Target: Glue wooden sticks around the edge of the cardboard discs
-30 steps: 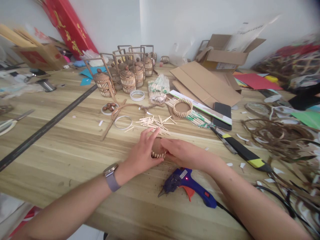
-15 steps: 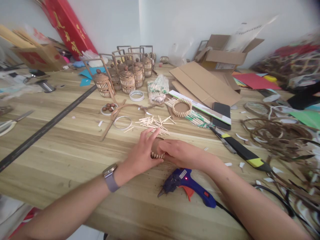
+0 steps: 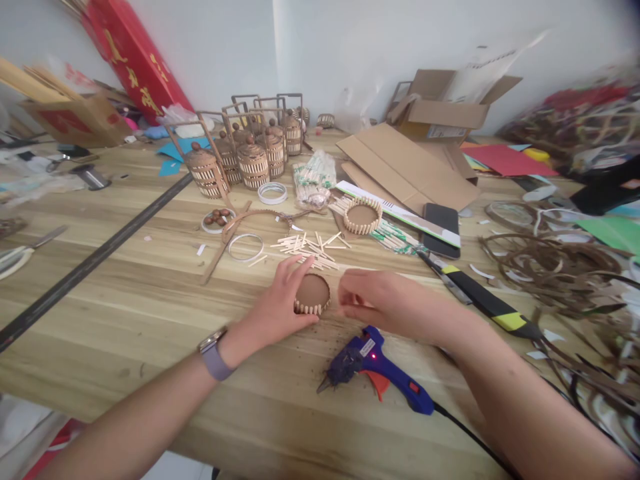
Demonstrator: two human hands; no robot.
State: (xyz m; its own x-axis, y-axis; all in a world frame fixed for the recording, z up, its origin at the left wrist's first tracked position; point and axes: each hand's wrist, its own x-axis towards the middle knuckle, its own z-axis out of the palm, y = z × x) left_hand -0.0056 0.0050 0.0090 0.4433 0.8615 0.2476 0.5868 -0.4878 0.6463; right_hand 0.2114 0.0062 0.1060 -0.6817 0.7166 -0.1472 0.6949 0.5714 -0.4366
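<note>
Steadying the round stick-edged base [image 3: 314, 292] on the table [image 3: 150, 293], the left hand [image 3: 273, 303] is curved around its left side, thumb and fingers spread; stick pieces could be knocked askew by uneven pressure. The right hand [image 3: 383, 297] is held just apart, fingers loosely curled, and could be burned by the nearby glue gun [image 3: 375, 367], if hot. The base's left edge is hidden; whether anything is pinched by the right fingers cannot be told.

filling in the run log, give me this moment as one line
left hand: holding round brown stick-edged base; right hand: apart from base; blue plastic glue gun: lying, red light lit
</note>
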